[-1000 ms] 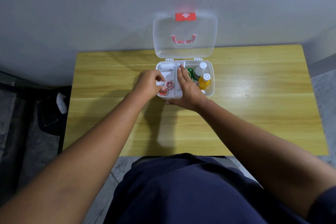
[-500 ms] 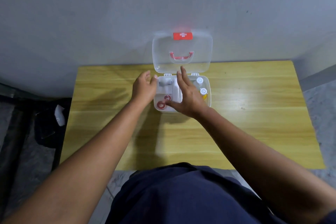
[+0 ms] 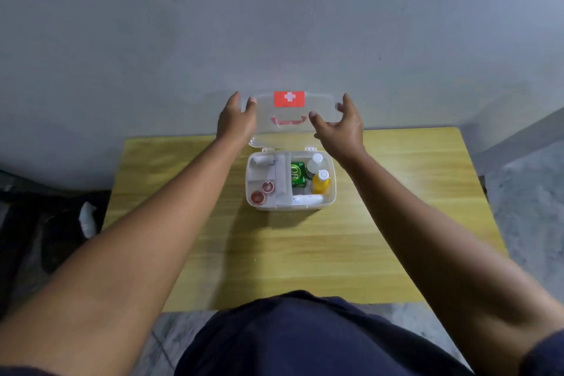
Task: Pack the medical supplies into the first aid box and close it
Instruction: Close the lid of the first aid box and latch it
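The first aid box (image 3: 290,181) sits open near the far edge of the table (image 3: 396,223), its supplies already lying in the compartments and its clear lid (image 3: 290,119) upright. The left hand (image 3: 236,122) rests against the lid's left edge with fingers loosely spread, and the right hand (image 3: 341,127) hovers at the right edge, fingers wide and holding nothing. Risk: the tall white-capped bottle (image 3: 314,163) and yellow bottle (image 3: 320,181) may block the lid, and uneven pressure could leave the latch unseated.

A yellow wooden table (image 3: 381,238) is standing against the wall. The open first aid box (image 3: 331,192) is sitting on it toward twelve o'clock.
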